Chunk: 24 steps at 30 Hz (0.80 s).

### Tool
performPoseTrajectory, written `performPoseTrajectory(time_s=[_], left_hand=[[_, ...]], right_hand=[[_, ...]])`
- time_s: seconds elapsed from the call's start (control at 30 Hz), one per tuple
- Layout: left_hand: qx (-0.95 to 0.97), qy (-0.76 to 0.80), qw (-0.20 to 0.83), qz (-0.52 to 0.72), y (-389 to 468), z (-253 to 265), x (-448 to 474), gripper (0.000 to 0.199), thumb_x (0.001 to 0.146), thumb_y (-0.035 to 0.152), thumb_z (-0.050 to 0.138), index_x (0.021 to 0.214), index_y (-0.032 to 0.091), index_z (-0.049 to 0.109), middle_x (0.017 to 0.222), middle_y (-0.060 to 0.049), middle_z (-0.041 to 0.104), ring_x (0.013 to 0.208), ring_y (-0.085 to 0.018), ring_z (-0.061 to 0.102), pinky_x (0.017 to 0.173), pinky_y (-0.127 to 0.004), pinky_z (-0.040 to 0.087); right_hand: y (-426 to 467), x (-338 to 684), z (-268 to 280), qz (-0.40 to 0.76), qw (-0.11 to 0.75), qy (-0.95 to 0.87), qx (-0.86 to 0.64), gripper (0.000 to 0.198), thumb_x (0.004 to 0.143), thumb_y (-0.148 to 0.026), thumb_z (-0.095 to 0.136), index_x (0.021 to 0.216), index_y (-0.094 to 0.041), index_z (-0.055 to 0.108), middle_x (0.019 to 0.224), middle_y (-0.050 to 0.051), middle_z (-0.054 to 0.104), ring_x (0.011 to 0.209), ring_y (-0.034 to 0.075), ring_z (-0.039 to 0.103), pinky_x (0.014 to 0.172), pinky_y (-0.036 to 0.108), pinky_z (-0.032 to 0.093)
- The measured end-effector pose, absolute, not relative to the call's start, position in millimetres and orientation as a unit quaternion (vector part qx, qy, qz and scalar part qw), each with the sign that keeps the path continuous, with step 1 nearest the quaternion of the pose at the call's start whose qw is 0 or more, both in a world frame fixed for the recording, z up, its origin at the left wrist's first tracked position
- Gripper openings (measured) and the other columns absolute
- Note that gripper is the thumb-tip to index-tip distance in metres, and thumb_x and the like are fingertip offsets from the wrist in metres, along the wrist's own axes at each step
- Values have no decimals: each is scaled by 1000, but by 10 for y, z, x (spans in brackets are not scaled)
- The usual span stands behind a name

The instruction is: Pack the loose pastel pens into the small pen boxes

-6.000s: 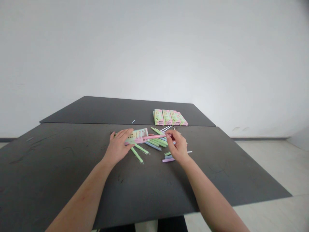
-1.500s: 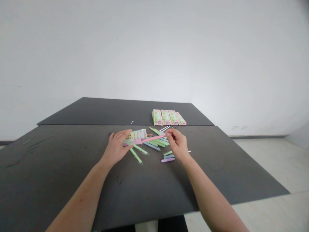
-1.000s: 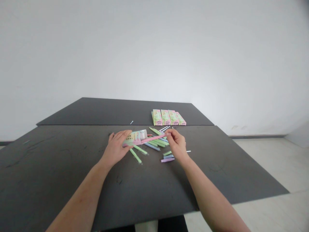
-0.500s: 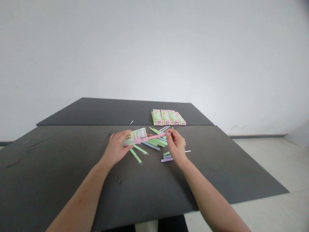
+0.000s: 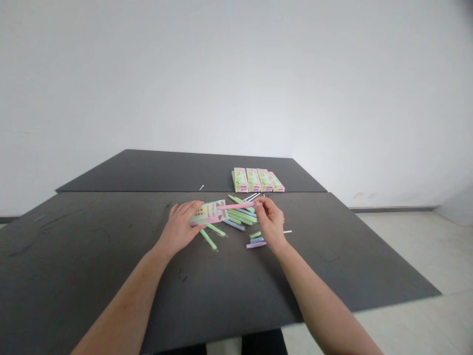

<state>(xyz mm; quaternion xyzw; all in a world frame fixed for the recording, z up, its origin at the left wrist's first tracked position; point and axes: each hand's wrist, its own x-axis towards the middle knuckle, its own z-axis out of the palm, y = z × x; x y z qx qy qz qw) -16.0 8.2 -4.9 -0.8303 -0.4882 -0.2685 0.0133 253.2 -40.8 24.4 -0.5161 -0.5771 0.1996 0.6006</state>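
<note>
My left hand (image 5: 182, 222) is closed around the left end of a small pastel green and pink box (image 5: 211, 213), whose right end faces my other hand. Between the fingertips of my right hand (image 5: 270, 220) is the far end of a pink pen (image 5: 238, 206). The pen's left tip meets the box at its right end; whether it is inside cannot be made out. Under and behind them lies a loose pile of green pens (image 5: 240, 217) and a blue pen (image 5: 234, 225). Two green pens (image 5: 209, 239) in clear sleeves lie below the box.
Stacked pastel boxes (image 5: 253, 180) stand farther back on the dark table (image 5: 111, 236). A purple pen (image 5: 255, 245) lies beneath my right hand, beside blue and green ones. Thin white sticks (image 5: 251, 197) lie behind the pile. One small white piece (image 5: 201, 187) lies near the table seam.
The box has turned so its printed face and right end show more, and it has shifted slightly right. The pink pen's left tip is now at the box's end and the pen lies more level.
</note>
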Motion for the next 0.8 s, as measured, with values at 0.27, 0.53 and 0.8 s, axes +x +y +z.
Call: performPoseTrajectory(time_s=[0.27,0.53,0.8], left_hand=[[-830,-491,18,-264,78,-48,-154,54,79,33,60,131,25,49,133,-12,58,124,-31,51,109,-55,27],[-831,-482,25,-275,73,-33,-155,54,79,35,60,130,23,49,132,-12,58,123,-30,51,108,-52,30],[-832,-481,32,-275,62,-25,-146,52,80,35,60,130,23,50,132,-12,58,122,-30,52,109,-52,29]], right_hand=[[-390,2521,214,210,607,-570,-512,23,90,-39,50,89,-18,60,64,-2,48,55,12,43,51,23,36],[-318,2487,175,302,644,-517,-477,23,86,-41,53,83,-19,57,56,-5,44,49,11,41,47,23,36],[-336,2519,178,252,627,-539,-502,25,89,-41,51,84,-18,58,59,-4,46,51,11,43,50,23,36]])
